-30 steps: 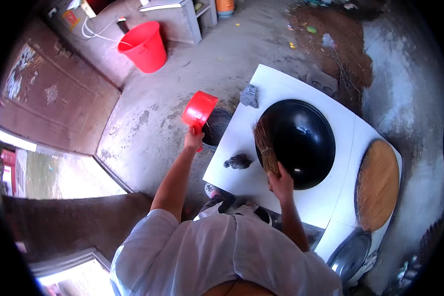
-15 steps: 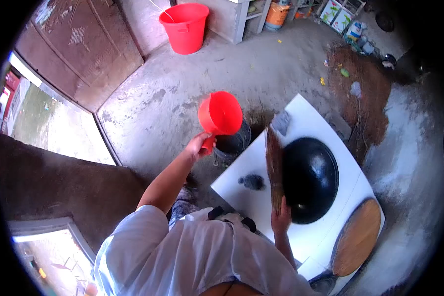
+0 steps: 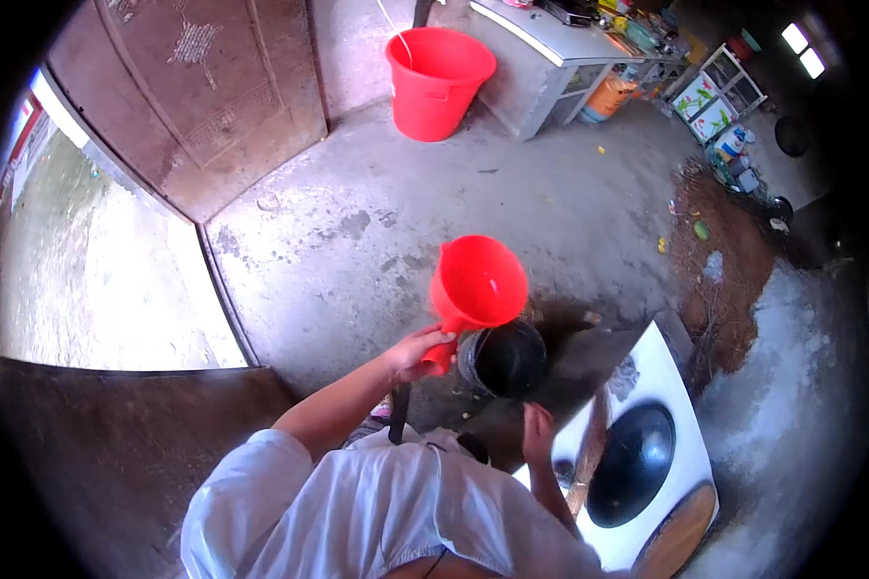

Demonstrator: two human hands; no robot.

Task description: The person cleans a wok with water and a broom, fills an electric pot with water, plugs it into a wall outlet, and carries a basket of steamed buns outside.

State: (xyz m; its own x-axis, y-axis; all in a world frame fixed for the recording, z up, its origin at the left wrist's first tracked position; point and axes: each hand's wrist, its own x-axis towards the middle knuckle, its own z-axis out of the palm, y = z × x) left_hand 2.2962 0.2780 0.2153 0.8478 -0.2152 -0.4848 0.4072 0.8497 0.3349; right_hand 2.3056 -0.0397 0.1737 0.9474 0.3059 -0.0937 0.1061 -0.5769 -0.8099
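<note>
My left hand [image 3: 423,351] is wrapped round the handle of a red plastic dipper [image 3: 481,280], held above the floor in front of a dark bucket [image 3: 510,359]. My right hand [image 3: 538,429] is off the brush, near the left edge of the white stove top [image 3: 668,369]; its fingers are bent and small in view, so their hold is unclear. The straw brush [image 3: 590,452] lies beside the black wok [image 3: 631,465] set in the stove top. A grey cloth [image 3: 625,378] rests at the far corner.
A large red bucket [image 3: 433,96] stands by the counter [image 3: 541,39] at the back. The brown door [image 3: 212,87] and a bright doorway are at the left. A round wooden lid [image 3: 679,531] lies on the near stove end. Debris [image 3: 729,289] covers the floor at the right.
The view has turned toward the doorway and red bucket. My right hand has let go of the straw brush and moved left of it. The dipper's open mouth now faces up toward me.
</note>
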